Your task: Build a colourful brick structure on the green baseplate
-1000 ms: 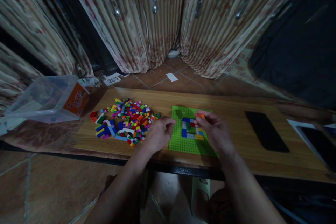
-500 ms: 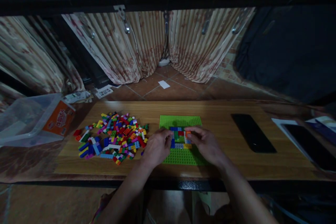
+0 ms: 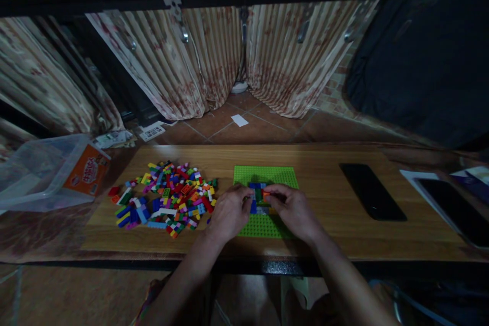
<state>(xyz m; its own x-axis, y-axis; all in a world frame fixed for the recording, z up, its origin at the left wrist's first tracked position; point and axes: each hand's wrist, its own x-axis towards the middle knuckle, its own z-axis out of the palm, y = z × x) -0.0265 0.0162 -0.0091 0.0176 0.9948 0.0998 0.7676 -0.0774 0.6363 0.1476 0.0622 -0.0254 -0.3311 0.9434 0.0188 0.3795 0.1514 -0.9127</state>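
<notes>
A green baseplate (image 3: 263,226) lies on the wooden board, with a low block of toy bricks (image 3: 257,187) in blue, green and other colours on it. My left hand (image 3: 231,211) is closed at the left edge of these bricks, fingertips against them; what it pinches, if anything, is hidden. From the right, my right hand (image 3: 292,209) reaches over the block with thumb and forefinger pinched on a small orange brick (image 3: 266,194), just above or touching the other bricks. Its fingers cover the right part of the block.
A heap of loose bricks (image 3: 171,196) spreads over the left of the wooden board (image 3: 321,178). A clear plastic bin (image 3: 42,173) with an orange label stands at far left. On the right lie a black phone (image 3: 372,191) and another dark flat device (image 3: 454,209) on paper.
My right hand has shifted left across the brick block, carrying the orange brick toward its middle. My left hand stays at the left edge. The camera view has tilted slightly.
</notes>
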